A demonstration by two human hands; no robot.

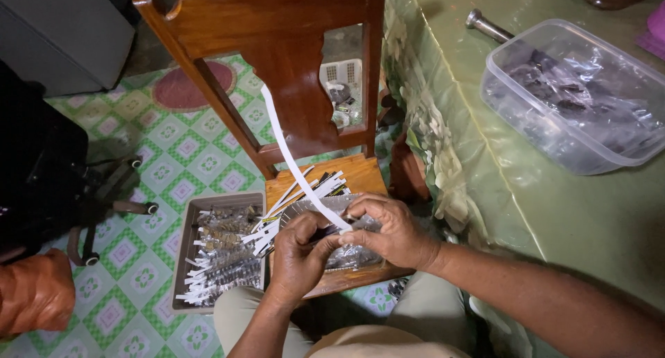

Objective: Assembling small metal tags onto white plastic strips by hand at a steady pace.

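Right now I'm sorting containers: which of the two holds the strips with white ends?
The shallow grey tray on the chair by the left hand. The clear plastic tub on the green table holds dark pieces in clear wrap.

The chair seat (353, 174) is crowded: white strips (305, 192) fan across its left half, and a clear bag (353, 257) covers the near part. The chair back (291, 67) blocks the far side. A full tray (218, 254) closes the left, the table edge (443, 171) the right. Open tabletop lies near the tub (575, 95).
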